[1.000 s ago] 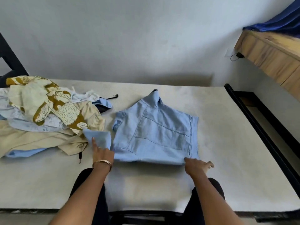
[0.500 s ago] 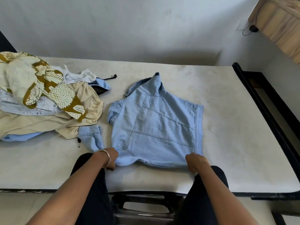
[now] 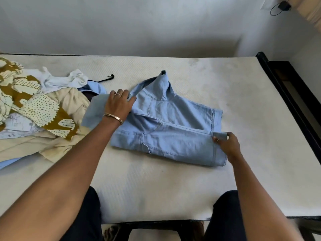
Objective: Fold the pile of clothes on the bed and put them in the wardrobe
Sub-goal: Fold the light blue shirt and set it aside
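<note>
A light blue denim shirt [image 3: 173, 126] lies on the white mattress [image 3: 173, 185], its lower half folded up over the middle and its collar standing at the far end. My left hand [image 3: 119, 105] grips the shirt's left edge near the shoulder, with the sleeve [image 3: 94, 112] hanging under my wrist. My right hand [image 3: 225, 143] pinches the folded hem at the shirt's right edge. A pile of unfolded clothes [image 3: 40, 110], cream, pale blue and a mustard-and-white print, sits at the left of the bed.
A black cord [image 3: 107, 78] lies beside the pile. The bed's black frame [image 3: 284, 94] runs along the right side, with a white wall behind. A charger [image 3: 282, 6] hangs at the top right near a wooden shelf [image 3: 311, 13]. My knees touch the bed's near edge.
Both hands lifted the shirt's bottom hem and carried it up and over the middle. My left hand moved from the near edge up to the shoulder, taking the sleeve along.
</note>
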A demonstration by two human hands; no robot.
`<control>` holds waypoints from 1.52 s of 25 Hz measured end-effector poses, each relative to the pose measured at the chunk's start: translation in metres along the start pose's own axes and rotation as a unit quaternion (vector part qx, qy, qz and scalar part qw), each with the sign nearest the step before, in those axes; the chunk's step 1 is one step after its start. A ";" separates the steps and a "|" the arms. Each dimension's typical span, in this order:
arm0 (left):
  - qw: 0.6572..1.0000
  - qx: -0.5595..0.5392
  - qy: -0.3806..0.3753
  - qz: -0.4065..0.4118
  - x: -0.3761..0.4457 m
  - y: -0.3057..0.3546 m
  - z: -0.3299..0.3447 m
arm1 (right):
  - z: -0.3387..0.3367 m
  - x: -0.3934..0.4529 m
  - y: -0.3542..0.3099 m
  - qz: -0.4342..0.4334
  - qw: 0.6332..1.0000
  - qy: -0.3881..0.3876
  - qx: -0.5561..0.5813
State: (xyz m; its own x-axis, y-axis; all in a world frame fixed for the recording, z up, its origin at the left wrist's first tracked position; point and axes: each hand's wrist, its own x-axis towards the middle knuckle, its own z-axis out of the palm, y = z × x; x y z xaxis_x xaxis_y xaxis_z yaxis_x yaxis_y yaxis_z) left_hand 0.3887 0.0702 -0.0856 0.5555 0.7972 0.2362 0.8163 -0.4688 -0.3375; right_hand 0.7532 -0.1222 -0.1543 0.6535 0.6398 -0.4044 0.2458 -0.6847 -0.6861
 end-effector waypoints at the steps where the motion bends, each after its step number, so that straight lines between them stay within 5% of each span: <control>1: 0.999 -0.011 0.035 -0.019 0.002 0.011 0.006 | 0.009 -0.003 0.004 0.035 0.999 0.021 0.016; 3: 0.998 -0.048 0.027 -0.044 -0.015 0.037 0.030 | 0.025 -0.010 0.022 0.092 0.994 0.040 0.050; 5: 0.980 -0.133 -0.082 -0.120 -0.054 0.057 0.047 | 0.033 -0.024 0.040 0.119 0.986 0.062 0.102; 9: 0.843 -0.298 -0.250 -0.371 -0.115 0.048 0.087 | 0.033 -0.044 0.053 0.102 0.985 0.082 0.110; 16: 0.806 -0.444 -0.104 -0.378 -0.097 0.027 0.088 | 0.044 -0.041 0.033 0.169 0.952 0.144 -0.209; 18: 0.792 -0.472 -0.129 -0.365 -0.097 0.024 0.093 | 0.067 -0.046 0.014 0.088 0.934 0.183 -0.293; 20: 0.780 -0.475 -0.188 -0.362 -0.101 0.021 0.107 | 0.098 -0.046 -0.018 -0.084 0.943 0.167 -0.276; 23: 0.763 -0.475 -0.198 -0.392 -0.107 0.022 0.122 | 0.163 -0.050 -0.087 -0.335 0.930 -0.043 -0.148; 25: 0.758 -0.472 -0.186 -0.409 -0.105 0.025 0.126 | 0.216 -0.055 -0.133 -0.365 0.913 -0.149 -0.104; 27: 0.750 -0.472 -0.191 -0.422 -0.102 0.028 0.129 | 0.266 -0.068 -0.168 -0.288 0.932 -0.200 -0.092; 31: 0.735 -0.461 -0.204 -0.453 -0.100 0.028 0.143 | 0.342 -0.074 -0.189 0.066 0.980 -0.181 0.040; 33: 0.724 -0.468 -0.222 -0.455 -0.101 0.025 0.150 | 0.350 -0.071 -0.198 0.166 0.941 -0.181 0.232; 38: 0.712 -0.490 -0.215 -0.454 -0.101 0.022 0.155 | 0.280 -0.068 -0.228 0.137 0.793 -0.293 0.515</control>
State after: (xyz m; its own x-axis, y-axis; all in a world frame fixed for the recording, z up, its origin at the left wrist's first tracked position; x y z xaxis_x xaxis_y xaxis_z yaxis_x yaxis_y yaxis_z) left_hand 0.3257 0.0388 -0.2580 -0.2004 0.8845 -0.4212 0.6435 0.4430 0.6242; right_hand 0.4519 0.0883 -0.1397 0.0612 0.7759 -0.6278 -0.7615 -0.3704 -0.5319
